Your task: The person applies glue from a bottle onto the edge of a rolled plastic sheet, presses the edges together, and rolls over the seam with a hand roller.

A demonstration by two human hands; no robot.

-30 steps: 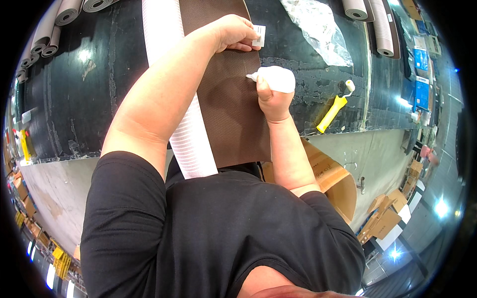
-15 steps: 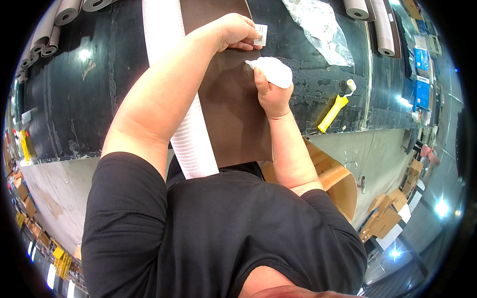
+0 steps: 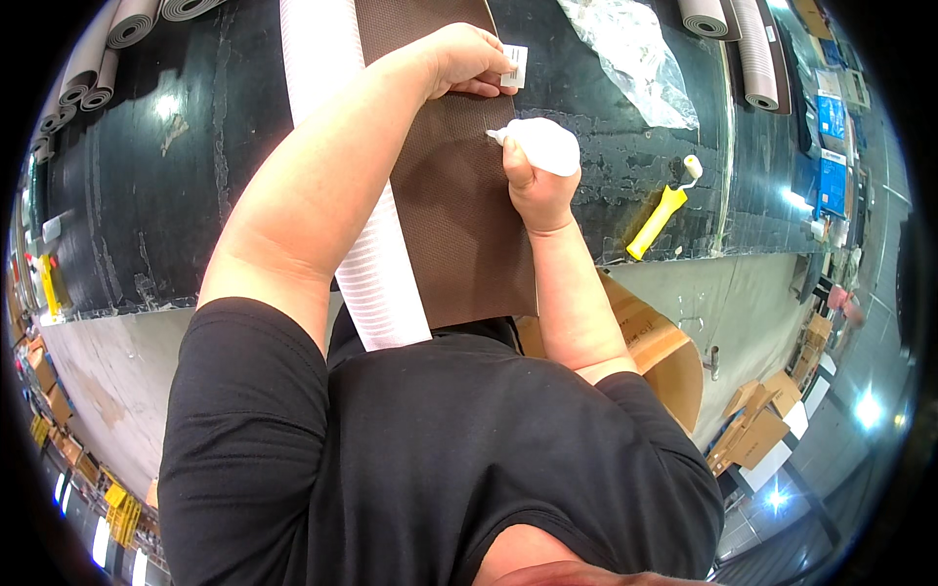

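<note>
A brown textured mat [image 3: 459, 244] lies along the table in front of me, with a white ribbed roll [image 3: 376, 283] beside its left edge. Between its fingers my left hand [image 3: 469, 63] pinches a small white label [image 3: 514, 66] at the mat's right edge. My right hand [image 3: 542, 195] is wrapped round a white squeeze bottle [image 3: 543, 146], thumb toward its neck. The bottle is tipped sideways, its narrow nozzle pointing left just over the mat. Whether the nozzle touches the mat, I cannot tell.
A small paint roller with a yellow handle [image 3: 657, 223] lies right of my right hand on the black table [image 3: 166, 215]. Crumpled clear plastic [image 3: 640, 63] is farther back. Rolled mats [image 3: 132, 24] lie at both far corners. An open cardboard box [image 3: 650, 327] stands below the table edge.
My right hand and the bottle have shifted slightly right and toward me, so the nozzle sits a little lower on the mat. My left hand stays with the label.
</note>
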